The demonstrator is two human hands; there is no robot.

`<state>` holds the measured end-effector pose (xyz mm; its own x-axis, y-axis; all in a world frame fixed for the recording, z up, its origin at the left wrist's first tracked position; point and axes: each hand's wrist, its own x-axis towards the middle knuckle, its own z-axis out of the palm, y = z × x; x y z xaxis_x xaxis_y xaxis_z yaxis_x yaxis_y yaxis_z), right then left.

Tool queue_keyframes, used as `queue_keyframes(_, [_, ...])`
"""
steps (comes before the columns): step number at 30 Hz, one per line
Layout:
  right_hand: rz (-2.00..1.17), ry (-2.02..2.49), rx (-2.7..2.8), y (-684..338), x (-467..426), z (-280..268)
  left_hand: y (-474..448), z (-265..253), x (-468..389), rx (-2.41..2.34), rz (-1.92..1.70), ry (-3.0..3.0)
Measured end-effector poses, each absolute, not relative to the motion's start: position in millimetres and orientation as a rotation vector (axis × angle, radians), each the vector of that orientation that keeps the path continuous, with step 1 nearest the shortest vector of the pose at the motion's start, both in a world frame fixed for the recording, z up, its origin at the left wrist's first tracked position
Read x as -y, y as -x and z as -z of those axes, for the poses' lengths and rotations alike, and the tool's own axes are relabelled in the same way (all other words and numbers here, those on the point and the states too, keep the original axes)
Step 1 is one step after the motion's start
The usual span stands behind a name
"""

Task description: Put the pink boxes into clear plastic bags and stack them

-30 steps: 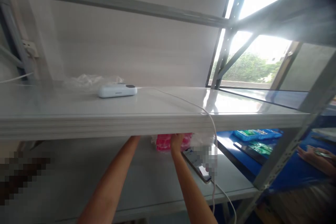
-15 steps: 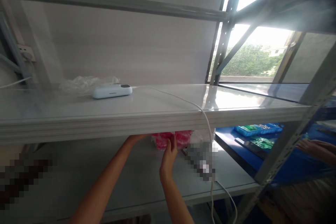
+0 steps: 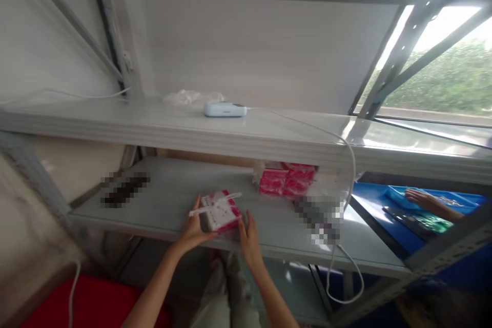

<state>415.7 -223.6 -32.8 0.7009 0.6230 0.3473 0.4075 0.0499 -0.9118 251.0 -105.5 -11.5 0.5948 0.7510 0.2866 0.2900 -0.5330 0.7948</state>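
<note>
Pink-and-white packet being held at the lower shelf

Near that shelf's front edge, the left hand is gripping the packet; the right hand, fingers parted, is touching its corner. Pink packs are lying toward the shelf's back.

Crinkled clear plastic, smooth grey surfaces and painted metal

Between the person's left hand and right hand, the pink-and-white pack has a smooth, plastic-film look, with a translucent plastic-looking strip across it. Beneath both hands, the lower shelf is smooth, dull grey. Beyond the right hand, pink packs show shiny, creased clear plastic. Farther above the hands, the smooth upper shelf reflects light under a glossy plastic-looking device and crumpled transparent film. Far right of the right hand, the perforated post looks like painted metal; the blue tabletop is glossy.
</note>
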Motion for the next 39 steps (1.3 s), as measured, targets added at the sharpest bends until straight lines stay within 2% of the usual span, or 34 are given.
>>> queue_keyframes(4, [0.151, 1.747, 1.145, -411.5, 210.0, -10.4, -214.6, -17.9, 93.6, -0.776, -0.578, -2.184])
queue_keyframes(7, [0.291, 1.931, 1.428, -398.4, 191.1, -37.3, -207.2, -41.0, 77.2, -0.532, -0.668, -2.062])
queue_keyframes(10, [0.366, 2.020, 1.608, -385.7, 174.6, -45.1, -226.7, -47.4, 61.6, -0.556, -0.976, -1.991])
queue_keyframes(16, [0.460, 2.000, 1.654, -383.3, 173.5, -40.4, -270.5, -41.9, 50.6, -0.488, -0.670, -2.420])
queue_keyframes(20, [0.432, 1.979, 1.585, -397.6, 187.0, -34.9, -262.9, -43.4, 51.5, -0.458, -0.717, -2.575])
queue_keyframes(27, [0.358, 1.964, 1.156, -425.8, 219.5, -14.0, -235.9, -20.7, 42.5, -0.961, -1.247, -2.227])
queue_keyframes(34, [0.300, 1.937, 1.597, -404.4, 200.3, -36.7, -267.4, -38.9, 56.4, -0.384, -0.902, -2.646])
queue_keyframes(39, [0.109, 1.825, 1.230, -420.6, 210.4, -25.2, -254.5, -34.0, 32.3, -0.668, -1.166, -2.276])
